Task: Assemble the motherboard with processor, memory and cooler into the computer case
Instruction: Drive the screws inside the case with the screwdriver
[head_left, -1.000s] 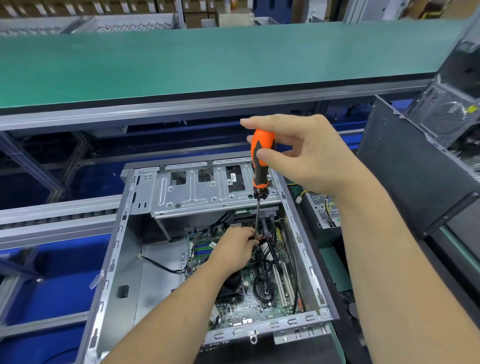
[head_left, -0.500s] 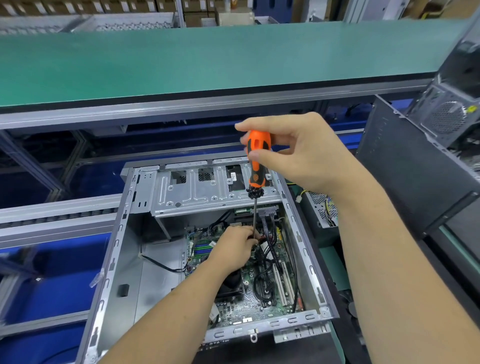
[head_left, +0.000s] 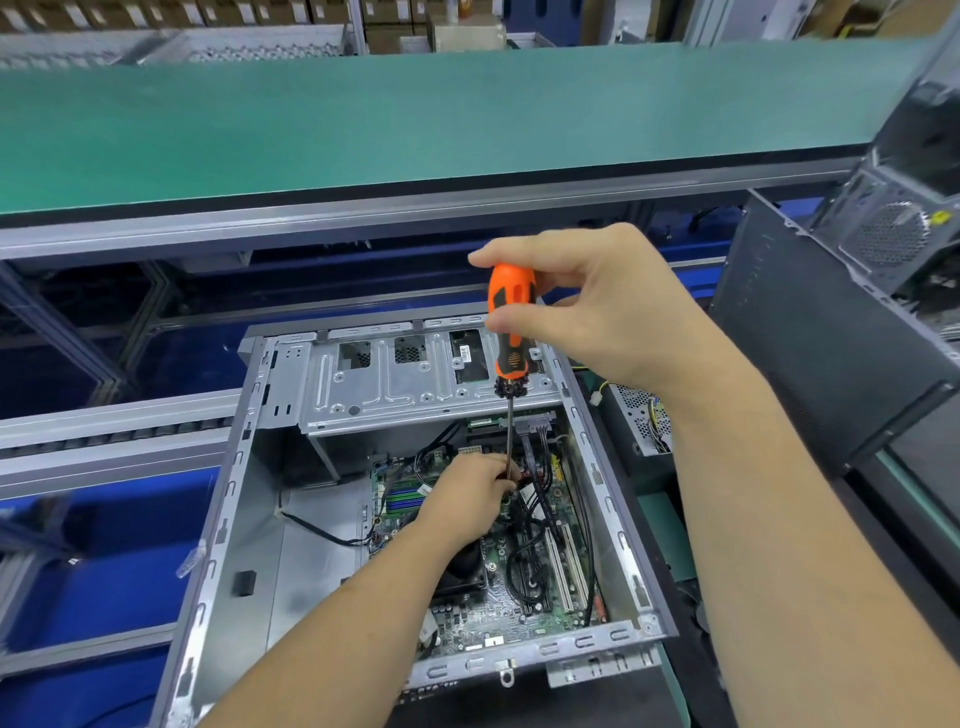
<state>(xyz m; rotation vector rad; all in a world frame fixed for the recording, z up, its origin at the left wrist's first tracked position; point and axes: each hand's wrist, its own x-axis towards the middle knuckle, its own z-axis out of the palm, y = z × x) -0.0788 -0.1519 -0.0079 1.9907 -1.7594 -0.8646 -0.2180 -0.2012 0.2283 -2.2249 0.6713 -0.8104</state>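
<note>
An open grey computer case (head_left: 223, 525) lies on its side in front of me, with a green motherboard (head_left: 483, 618) inside it. My right hand (head_left: 587, 306) grips the orange and black handle of a screwdriver (head_left: 511, 322), which stands upright with its shaft reaching down into the case. Deep inside, my left hand (head_left: 470, 496) is curled around the lower end of the shaft, above the board. The screwdriver tip is hidden behind those fingers. A black cooler (head_left: 465, 564) shows under my left wrist, and black cables (head_left: 535, 509) run over the board.
A silver drive cage (head_left: 405, 384) spans the far end of the case. A second dark case (head_left: 831, 332) stands at the right, with a loose power supply (head_left: 641, 421) beside it. A green conveyor belt (head_left: 415, 114) runs across the back, over blue framing.
The screwdriver handle and my right hand have shifted slightly left and up over the second. My left hand stays at the shaft's lower end.
</note>
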